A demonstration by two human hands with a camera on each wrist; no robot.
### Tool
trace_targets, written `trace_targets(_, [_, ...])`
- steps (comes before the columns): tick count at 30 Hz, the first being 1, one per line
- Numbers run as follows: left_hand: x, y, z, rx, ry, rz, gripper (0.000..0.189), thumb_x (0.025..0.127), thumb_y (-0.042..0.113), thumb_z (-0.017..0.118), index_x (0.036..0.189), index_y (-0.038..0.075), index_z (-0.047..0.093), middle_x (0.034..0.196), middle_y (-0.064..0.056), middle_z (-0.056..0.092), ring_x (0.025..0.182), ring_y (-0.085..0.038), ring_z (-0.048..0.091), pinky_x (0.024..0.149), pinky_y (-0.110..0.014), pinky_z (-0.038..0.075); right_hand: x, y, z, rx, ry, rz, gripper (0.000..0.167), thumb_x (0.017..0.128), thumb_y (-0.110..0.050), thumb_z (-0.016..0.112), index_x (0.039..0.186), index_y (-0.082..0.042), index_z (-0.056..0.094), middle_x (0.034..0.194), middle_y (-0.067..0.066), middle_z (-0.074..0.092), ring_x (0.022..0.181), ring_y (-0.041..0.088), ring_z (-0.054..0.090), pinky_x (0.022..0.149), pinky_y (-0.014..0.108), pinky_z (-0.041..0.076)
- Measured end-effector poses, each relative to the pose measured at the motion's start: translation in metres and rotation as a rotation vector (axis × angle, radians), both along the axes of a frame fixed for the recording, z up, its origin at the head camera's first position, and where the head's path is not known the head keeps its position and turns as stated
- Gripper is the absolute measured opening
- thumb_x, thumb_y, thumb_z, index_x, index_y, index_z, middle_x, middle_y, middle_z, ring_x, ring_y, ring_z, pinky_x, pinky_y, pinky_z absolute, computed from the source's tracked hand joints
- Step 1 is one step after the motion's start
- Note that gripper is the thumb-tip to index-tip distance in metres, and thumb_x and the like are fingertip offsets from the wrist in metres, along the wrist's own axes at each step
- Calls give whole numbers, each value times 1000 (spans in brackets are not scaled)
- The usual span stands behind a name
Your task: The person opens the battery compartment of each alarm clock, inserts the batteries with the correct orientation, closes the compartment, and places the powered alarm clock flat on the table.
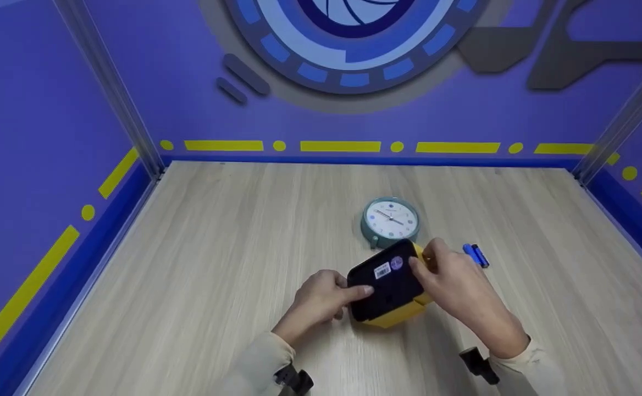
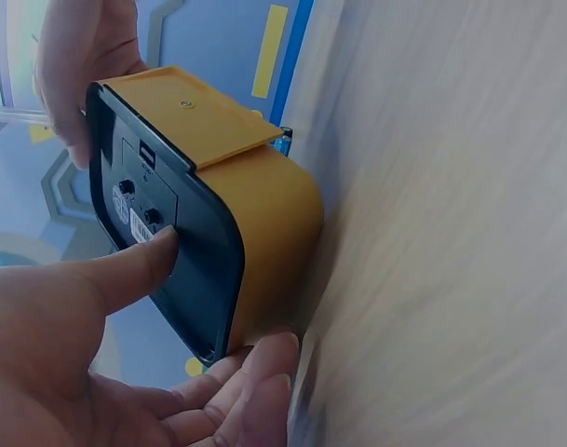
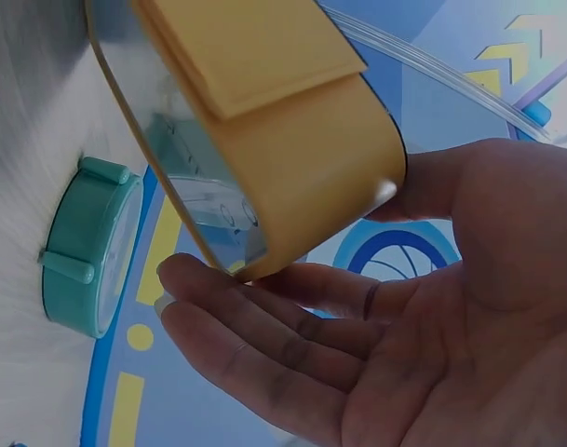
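Note:
Both hands hold a yellow alarm clock (image 1: 384, 300) tilted above the table, its black back turned up toward the head camera. That black back (image 2: 209, 270) carries small knobs, a slot-like switch and stickers in the left wrist view. My left hand (image 1: 321, 297) grips one end, thumb on the back and fingers underneath. The right hand (image 1: 461, 283) pinches the opposite end between thumb and fingers. In the right wrist view, this hand (image 3: 404, 345) has its fingers at the edge of the clear front (image 3: 204, 200). A raised yellow panel (image 2: 190, 112) lies along one side.
Just beyond the held clock, a round green clock (image 1: 391, 217) lies face up on the wooden table (image 1: 233, 231). Two blue batteries (image 1: 476, 256) lie side by side to the right of my right hand. Blue printed walls (image 1: 321, 124) enclose the table's back and sides.

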State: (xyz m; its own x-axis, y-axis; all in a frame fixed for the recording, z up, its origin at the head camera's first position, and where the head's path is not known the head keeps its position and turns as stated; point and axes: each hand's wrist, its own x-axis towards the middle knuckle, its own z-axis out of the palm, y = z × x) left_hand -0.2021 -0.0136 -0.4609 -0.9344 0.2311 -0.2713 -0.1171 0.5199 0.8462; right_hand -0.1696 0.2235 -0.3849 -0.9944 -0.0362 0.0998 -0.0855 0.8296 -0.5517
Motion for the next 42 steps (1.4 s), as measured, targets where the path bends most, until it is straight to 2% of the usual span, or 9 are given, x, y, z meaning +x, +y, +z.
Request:
trace_targets(3, [0,1,-1,25,-15,-1,43,88,48,86,88,11,66,70,-7,69,53,-14,59,45,-24,42,-1,0,-3,13,-6,-13,21,104,-20,66,105,0,59,83,9,63,69,22,61,56,36,51])
trace_targets(8, [-1,0,-4,82,45,-11,28,95,28,81,102,6,65,83,-2,69,54,-13,57,46,-24,45,-3,3,-9,57,-27,-8,19,104,-15,61,105,3,57,78,8,59,62,21,57,53,35,46])
trace_targets(12, [-3,-1,-4,33,114,-11,25,98,19,77,114,5,64,97,-2,70,52,-12,55,45,-26,46,-7,6,-16,94,-20,7,15,102,-11,59,98,3,54,72,6,52,58,20,52,51,35,41])
trace_targets(14, [-3,-2,-3,-6,130,-14,26,99,20,77,117,5,64,98,-1,70,51,-11,55,45,-27,46,-9,7,-20,105,-18,13,14,101,-9,59,95,2,54,71,6,50,57,20,51,51,35,40])
trace_targets(17, [-3,-2,-2,-54,121,-23,23,101,24,75,113,6,66,85,0,68,50,-11,53,46,-28,44,-12,8,-23,109,-29,19,15,100,-10,60,93,2,55,72,6,51,60,21,52,52,35,40])
trace_targets(20, [-3,-2,-2,-85,107,-33,19,103,27,72,101,8,68,67,2,61,47,-10,51,46,-27,40,-14,9,-24,114,-44,13,14,100,-10,61,93,1,57,75,6,53,62,22,54,53,35,40])
trace_targets(23, [-3,-1,-2,-110,118,-40,20,104,28,69,92,12,69,60,3,56,42,-10,49,45,-27,38,-15,10,-25,126,-37,13,14,99,-11,62,90,-1,58,75,5,53,63,22,53,53,35,38])
trace_targets(31, [-3,-4,1,-156,154,-39,20,105,27,69,94,10,69,65,2,57,45,-12,50,49,-30,40,-17,11,-27,128,-40,20,16,96,-10,65,82,-5,59,73,4,54,63,21,51,53,35,37])
trace_targets(42, [-5,-6,2,-182,167,-40,21,103,29,70,94,9,70,75,1,61,63,-15,57,62,-35,42,-19,11,-30,137,-140,37,14,100,-11,62,95,2,64,79,7,57,67,22,55,55,35,40])
